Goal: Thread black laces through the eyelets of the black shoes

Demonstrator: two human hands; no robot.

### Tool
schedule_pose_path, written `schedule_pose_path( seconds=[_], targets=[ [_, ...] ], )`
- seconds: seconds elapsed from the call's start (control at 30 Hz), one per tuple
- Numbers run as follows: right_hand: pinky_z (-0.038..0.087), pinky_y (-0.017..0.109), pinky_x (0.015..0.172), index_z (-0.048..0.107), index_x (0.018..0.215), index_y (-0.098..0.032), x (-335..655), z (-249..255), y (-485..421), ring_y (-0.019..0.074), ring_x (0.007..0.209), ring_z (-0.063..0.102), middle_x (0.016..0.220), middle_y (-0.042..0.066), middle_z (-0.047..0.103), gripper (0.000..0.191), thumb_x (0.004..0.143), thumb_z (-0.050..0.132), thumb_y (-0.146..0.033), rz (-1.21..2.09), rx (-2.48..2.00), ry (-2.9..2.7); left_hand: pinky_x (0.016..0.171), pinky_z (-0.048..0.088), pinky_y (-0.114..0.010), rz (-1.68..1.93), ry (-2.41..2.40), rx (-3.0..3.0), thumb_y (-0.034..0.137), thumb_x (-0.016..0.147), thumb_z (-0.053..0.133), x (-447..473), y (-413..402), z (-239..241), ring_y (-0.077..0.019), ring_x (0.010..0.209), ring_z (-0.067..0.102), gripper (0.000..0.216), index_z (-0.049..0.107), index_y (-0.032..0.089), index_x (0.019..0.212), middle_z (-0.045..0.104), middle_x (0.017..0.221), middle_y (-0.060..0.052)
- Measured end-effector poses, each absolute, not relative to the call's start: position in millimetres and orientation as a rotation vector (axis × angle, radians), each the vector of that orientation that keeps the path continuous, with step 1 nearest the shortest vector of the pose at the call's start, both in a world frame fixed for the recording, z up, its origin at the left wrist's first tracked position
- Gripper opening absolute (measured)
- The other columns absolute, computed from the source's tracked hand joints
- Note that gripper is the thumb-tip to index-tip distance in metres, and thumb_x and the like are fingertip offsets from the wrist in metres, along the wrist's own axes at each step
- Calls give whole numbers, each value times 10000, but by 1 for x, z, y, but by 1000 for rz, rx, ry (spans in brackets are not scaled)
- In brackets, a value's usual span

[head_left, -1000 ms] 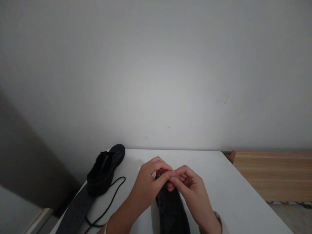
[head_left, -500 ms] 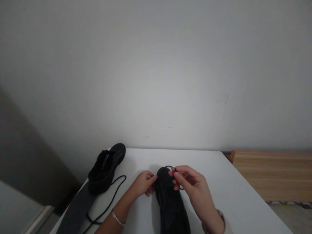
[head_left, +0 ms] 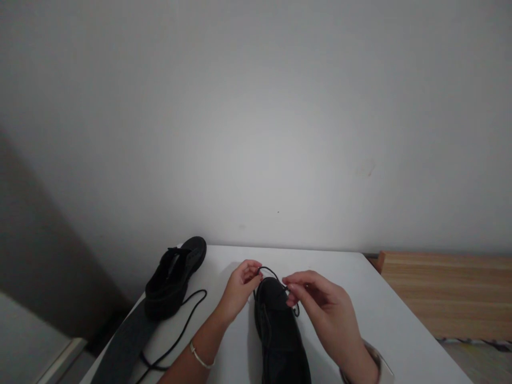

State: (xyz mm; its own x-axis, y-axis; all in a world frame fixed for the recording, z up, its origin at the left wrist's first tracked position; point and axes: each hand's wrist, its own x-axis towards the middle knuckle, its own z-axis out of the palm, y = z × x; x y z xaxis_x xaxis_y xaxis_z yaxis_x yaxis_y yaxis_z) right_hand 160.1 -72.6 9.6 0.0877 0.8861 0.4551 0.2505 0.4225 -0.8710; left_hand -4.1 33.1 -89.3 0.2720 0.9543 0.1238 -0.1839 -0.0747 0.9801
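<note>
A black shoe (head_left: 280, 341) lies on the white table in front of me, its toe pointing away and its heel cut off by the lower picture edge. Over the toe arches a thin black shoelace (head_left: 270, 270). My left hand (head_left: 240, 288), with a bangle at the wrist, pinches the lace at the toe's left. On the right of the toe, my right hand (head_left: 320, 298) grips another part of the lace between thumb and forefinger. Some lace hangs in a small loop below the right fingertips. Where the lace meets the shoe is too dark to make out.
A second black shoe (head_left: 172, 282) rests at the table's left edge on a dark grey strip (head_left: 125, 346). A loose black lace (head_left: 188, 320) curls beside it. The white table (head_left: 352, 298) meets a wall at the back. Wooden boards (head_left: 448, 288) stand at the right.
My left hand has moved up from the side of the shoe to beyond its toe and now pinches the lace. The lace arch has risen. My right hand has shifted slightly right.
</note>
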Motion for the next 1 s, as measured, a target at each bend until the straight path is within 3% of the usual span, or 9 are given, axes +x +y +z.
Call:
schedule_pose_path(
  seconds=[0.3,0.6,0.77,1.0],
  targets=[
    [546,178,636,757,931,-253,165,55,-87,108,675,708,775,-21,759,138,893,661,-162,228,-1034,-1684,859,464,-315,1146,703,1386,204,784,678,0,20,-81,-180,870,639,208,604,181,977,672,872,-29],
    [555,222,770,720,993,-271,164,102,-109,119,803,708,881,-33,756,251,885,658,-54,-3,-863,-1603,855,485,-334,1055,704,1460,290,804,696,6,17,-90,-197,879,625,224,600,180,974,644,898,-42],
    [572,273,687,731,965,-243,156,123,-109,153,797,713,917,-3,769,265,853,668,-12,-28,-772,-1552,828,464,-339,974,736,1557,401,864,670,5,8,-91,-225,867,631,279,657,154,993,692,905,-74],
    [583,317,611,736,929,-262,142,135,-112,188,753,718,883,18,771,248,844,657,-42,-70,-740,-1538,878,456,-332,1055,780,1598,578,965,435,6,-4,-94,-248,929,628,482,692,174,910,701,927,-74]
  ],
)
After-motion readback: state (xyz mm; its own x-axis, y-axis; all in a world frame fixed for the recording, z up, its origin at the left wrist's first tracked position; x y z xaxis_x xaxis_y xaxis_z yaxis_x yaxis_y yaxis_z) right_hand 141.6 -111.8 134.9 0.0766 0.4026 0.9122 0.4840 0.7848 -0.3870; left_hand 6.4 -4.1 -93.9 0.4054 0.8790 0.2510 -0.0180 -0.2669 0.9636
